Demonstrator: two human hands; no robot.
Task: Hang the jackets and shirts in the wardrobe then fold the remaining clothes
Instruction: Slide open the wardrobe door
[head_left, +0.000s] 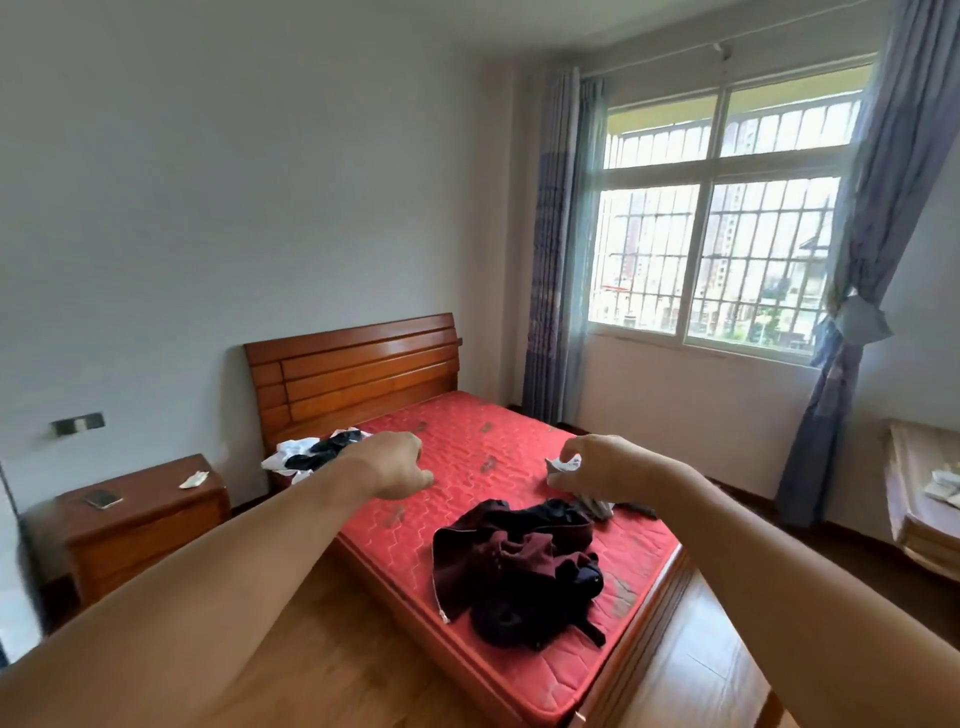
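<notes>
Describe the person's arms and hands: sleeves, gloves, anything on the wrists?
Both forearms are bare along their whole visible length: no sleeve shows on the left arm or right arm. The left hand and right hand are ungloved. No watch, band or bracelet shows on either wrist. The fingers are too small to check for rings.

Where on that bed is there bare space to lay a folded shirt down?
The broad middle of the red mattress is bare, between the black-and-white pile by the headboard and the maroon heap; so is the strip toward the window. The foot end is crowded by that heap and the grey cloth the right hand pinches.
</notes>
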